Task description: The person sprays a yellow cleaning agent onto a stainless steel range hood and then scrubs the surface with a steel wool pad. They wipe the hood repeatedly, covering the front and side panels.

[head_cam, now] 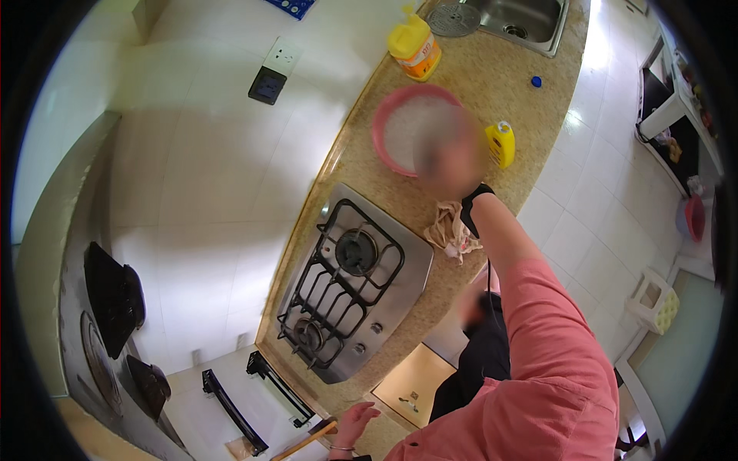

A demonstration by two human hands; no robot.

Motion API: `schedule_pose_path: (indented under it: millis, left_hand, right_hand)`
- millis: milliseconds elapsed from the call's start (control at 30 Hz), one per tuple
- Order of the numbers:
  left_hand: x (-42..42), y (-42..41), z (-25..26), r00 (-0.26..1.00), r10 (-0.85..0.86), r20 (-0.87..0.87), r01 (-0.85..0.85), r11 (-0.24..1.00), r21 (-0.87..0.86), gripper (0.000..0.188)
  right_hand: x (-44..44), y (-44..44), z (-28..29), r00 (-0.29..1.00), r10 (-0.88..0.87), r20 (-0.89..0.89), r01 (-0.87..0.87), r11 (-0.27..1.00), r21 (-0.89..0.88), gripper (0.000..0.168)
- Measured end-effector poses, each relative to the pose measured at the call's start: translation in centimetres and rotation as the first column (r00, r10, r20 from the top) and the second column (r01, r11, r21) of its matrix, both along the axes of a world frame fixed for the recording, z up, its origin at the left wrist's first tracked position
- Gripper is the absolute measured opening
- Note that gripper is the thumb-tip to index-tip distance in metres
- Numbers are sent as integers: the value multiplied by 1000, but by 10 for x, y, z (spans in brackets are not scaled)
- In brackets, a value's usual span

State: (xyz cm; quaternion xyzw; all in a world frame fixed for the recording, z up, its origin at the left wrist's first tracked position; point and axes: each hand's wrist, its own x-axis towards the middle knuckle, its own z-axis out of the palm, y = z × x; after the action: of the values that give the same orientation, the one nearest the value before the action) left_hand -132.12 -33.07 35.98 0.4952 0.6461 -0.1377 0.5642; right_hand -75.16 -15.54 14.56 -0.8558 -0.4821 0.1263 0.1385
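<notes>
My right hand, blurred, is over the right edge of a pink basin that holds whitish, cloudy contents; whether it grips anything cannot be told. Close to its right stands a small yellow bottle with its mouth uncapped. A crumpled beige cloth or bag lies below my right wrist, which wears a black strap. My left hand is at the bottom, near the counter's end, fingers slightly curled and apart, with nothing seen in it. A blue cap lies on the counter. A yellow jug stands above the basin.
A two-burner gas hob is set in the stone counter. A steel sink and a round perforated metal plate are at the top. Near my left hand is a wooden handle. A white stool stands on the tiled floor.
</notes>
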Motion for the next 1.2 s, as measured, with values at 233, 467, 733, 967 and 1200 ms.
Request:
schedule_pose_path:
  millis: [233,467,733,967,1200]
  left_hand:
    - [-3,1,8,1000,-11,-4,11,1000,11,31]
    - [0,-1,12,1000,-19,-13,20,1000,25,32]
    - [-16,-10,-3,996,-89,14,88,994,65,33]
    - [-1,-3,11,999,-39,-26,40,999,34,32]
    - [3,-3,7,997,-66,-37,67,997,27,32]
  right_hand:
    - [-9,-9,-3,999,-45,-13,46,998,45,27]
    - [-11,-3,-4,987,-157,35,135,927,350,27]
    - [-17,-3,-7,974,-196,110,119,866,486,19]
    - [-17,-7,-20,988,-114,109,65,925,375,18]
    - [-19,-12,-17,990,-128,57,82,861,502,19]
